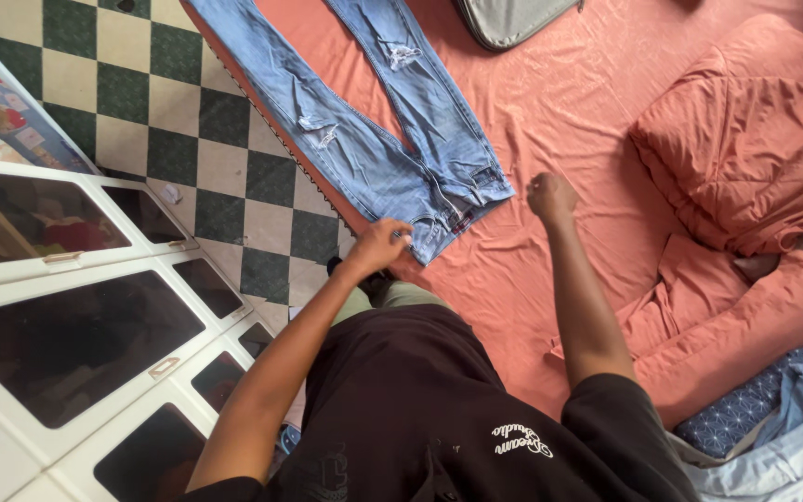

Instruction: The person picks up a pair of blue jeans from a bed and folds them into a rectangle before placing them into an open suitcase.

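Ripped blue jeans spread flat on the bed, long axis from waistband at frame centre to legs at upper left. Left hand curled on the waistband corner by the bed's floor-side edge; right hand fisted, empty, just right of it. Open sheet to the right.

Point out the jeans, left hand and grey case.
jeans [364, 139], head view, on the left leg near a ripped patch.
left hand [383, 244], head view, back of the hand, at the waistband corner.
grey case [508, 19], head view, on its flat grey face at the top edge.
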